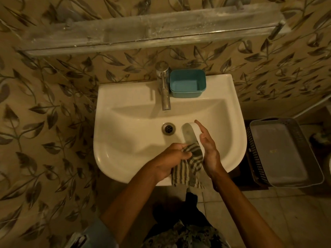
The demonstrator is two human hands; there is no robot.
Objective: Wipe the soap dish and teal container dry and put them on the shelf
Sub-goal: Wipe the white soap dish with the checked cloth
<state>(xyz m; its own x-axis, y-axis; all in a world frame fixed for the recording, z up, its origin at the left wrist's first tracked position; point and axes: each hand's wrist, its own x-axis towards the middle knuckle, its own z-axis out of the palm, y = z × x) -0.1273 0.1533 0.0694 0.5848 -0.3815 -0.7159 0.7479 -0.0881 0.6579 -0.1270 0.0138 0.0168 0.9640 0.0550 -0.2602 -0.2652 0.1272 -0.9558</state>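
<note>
White sink (125,90): the left hand (172,158) clenches a striped cloth (188,170). The right hand (209,149) clasps the soap dish (189,135).

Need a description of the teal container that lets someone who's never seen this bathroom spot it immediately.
Find the white sink against the leaf-patterned wall, then its back ledge. Just right of the chrome tap sits the teal container, an open-topped rectangular tub. It is the only blue-green thing there; the soap dish is white and held over the basin.
</note>
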